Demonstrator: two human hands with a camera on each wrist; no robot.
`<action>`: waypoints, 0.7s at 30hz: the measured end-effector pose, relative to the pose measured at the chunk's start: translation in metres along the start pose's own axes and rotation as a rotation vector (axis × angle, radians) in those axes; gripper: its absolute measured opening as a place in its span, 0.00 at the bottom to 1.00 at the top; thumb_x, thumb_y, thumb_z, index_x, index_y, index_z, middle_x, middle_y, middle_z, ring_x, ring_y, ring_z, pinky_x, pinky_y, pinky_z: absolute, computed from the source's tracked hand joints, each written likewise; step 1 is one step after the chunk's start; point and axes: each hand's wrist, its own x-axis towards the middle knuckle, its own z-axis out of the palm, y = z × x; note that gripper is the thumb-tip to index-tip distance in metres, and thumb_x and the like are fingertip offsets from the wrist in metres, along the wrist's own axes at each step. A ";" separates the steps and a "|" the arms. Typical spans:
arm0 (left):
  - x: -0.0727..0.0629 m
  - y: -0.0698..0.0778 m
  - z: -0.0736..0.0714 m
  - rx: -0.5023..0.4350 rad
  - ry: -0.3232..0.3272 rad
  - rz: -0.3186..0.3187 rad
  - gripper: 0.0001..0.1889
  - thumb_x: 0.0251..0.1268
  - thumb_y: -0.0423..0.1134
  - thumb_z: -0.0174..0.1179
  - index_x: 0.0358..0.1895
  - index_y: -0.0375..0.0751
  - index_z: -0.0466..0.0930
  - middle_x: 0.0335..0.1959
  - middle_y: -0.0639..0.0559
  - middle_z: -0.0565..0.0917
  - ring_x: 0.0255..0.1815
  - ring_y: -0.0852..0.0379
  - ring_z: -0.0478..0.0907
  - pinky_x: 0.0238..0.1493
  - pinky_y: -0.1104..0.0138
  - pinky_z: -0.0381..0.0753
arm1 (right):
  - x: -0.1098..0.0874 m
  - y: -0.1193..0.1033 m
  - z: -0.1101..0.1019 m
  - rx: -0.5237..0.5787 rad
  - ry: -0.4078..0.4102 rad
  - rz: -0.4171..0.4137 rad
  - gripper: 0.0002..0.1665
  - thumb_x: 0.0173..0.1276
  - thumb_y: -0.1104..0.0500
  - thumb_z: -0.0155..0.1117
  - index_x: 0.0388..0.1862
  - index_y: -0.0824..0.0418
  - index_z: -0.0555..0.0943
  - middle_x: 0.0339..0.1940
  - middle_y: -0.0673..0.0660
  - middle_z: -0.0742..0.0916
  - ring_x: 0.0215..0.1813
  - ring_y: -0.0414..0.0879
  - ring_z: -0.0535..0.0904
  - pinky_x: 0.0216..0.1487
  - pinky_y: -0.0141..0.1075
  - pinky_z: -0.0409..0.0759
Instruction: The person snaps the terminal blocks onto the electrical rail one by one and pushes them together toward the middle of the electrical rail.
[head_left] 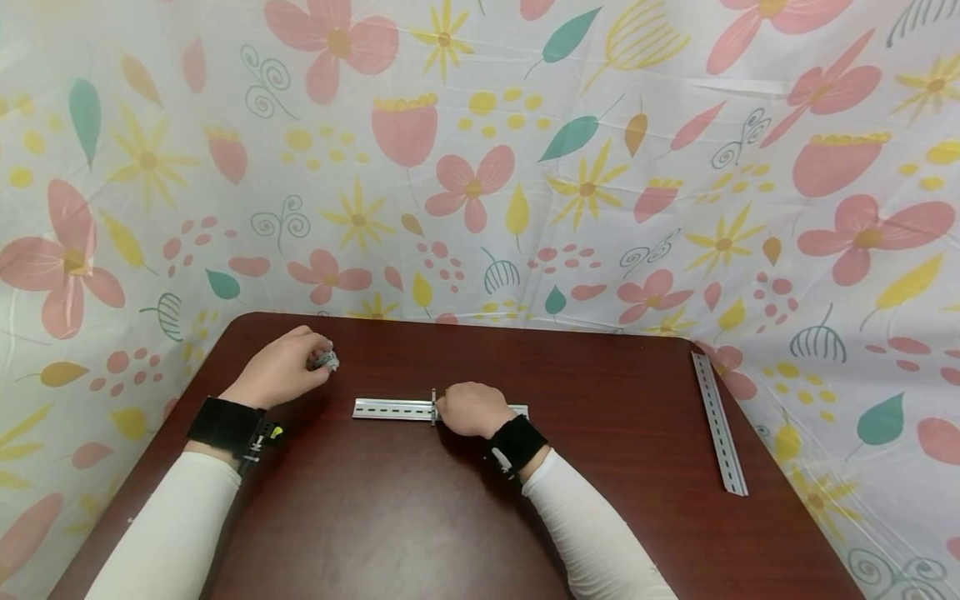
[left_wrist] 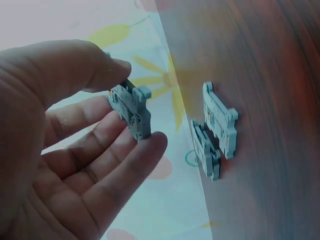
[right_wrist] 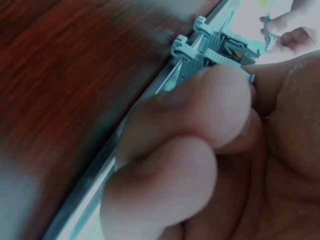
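A slotted metal DIN rail (head_left: 393, 409) lies across the table. Small grey terminal blocks (right_wrist: 231, 47) are mounted on it, side by side in the right wrist view. My right hand (head_left: 474, 408) is over the rail with fingers curled and fingertips at the nearer block, pinching it; the hand hides part of the rail. To the left, my left hand (head_left: 283, 365) holds another grey terminal block (left_wrist: 131, 111) above the table, between the thumb and fingers. Beyond it, in the left wrist view, two more terminal blocks (left_wrist: 220, 120) rest near the table edge.
A second slotted rail (head_left: 720, 425) lies along the right edge of the dark red-brown table (head_left: 360, 508). A white curtain (head_left: 480, 108) printed with flowers hangs behind the table and along its sides.
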 end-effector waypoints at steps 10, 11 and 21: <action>0.005 0.016 0.013 -0.006 0.016 0.077 0.14 0.73 0.35 0.73 0.57 0.34 0.89 0.49 0.46 0.83 0.49 0.48 0.86 0.53 0.49 0.87 | 0.001 0.006 0.000 0.083 -0.014 0.011 0.31 0.91 0.51 0.51 0.20 0.49 0.79 0.22 0.49 0.80 0.22 0.44 0.74 0.26 0.41 0.74; 0.006 0.018 0.015 -0.005 0.017 0.085 0.14 0.73 0.35 0.73 0.57 0.34 0.89 0.49 0.46 0.83 0.48 0.49 0.85 0.53 0.49 0.87 | 0.001 0.006 0.000 0.099 -0.019 0.012 0.32 0.91 0.51 0.50 0.19 0.49 0.79 0.21 0.49 0.80 0.21 0.44 0.74 0.26 0.41 0.73; 0.010 0.037 0.026 0.019 0.016 0.135 0.14 0.71 0.36 0.76 0.55 0.37 0.91 0.47 0.49 0.82 0.44 0.52 0.81 0.48 0.54 0.86 | -0.005 0.009 -0.008 0.156 -0.037 0.003 0.36 0.93 0.46 0.47 0.17 0.49 0.76 0.16 0.48 0.78 0.19 0.44 0.76 0.31 0.40 0.78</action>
